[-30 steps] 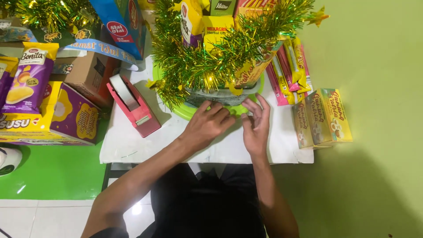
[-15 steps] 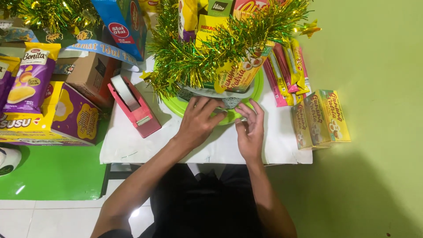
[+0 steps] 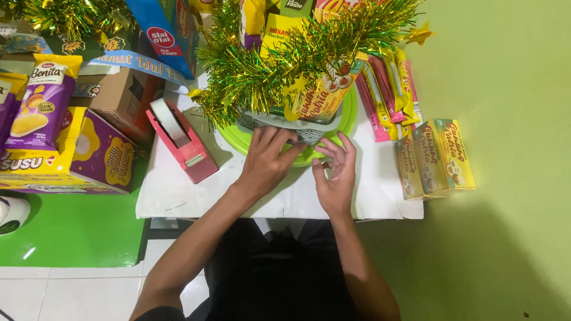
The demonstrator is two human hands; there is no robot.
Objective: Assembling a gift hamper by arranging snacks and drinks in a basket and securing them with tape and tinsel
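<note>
Our hands at the tinsel-wrapped snack basket

Our left hand (image 3: pixel 267 160) presses unclenched on the grey basket (image 3: pixel 300 126) standing on the green plate (image 3: pixel 348 116), mid-tabletop (image 3: pixel 178 190); our right hand (image 3: pixel 335 175) hovers beside it, fingers spread, grasping nothing.

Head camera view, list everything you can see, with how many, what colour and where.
Basket: one, grey, on the plate, ringed with tinsel, holding snack packs.
Plate: one, green, under the basket.
Tinsel: green and gold, around the basket; more at top left.
Tape dispenser: one, pink, left of the basket.
White board: one, under everything.
Snack boxes: a few, yellow-green, right edge of the board.
Stick packs: several, pink and yellow, right of the basket.
Purple box: one, far left.
Chip bag: one, purple, far left.
Left hand: on the basket front.
Right hand: beside it, fingers spread.
</note>
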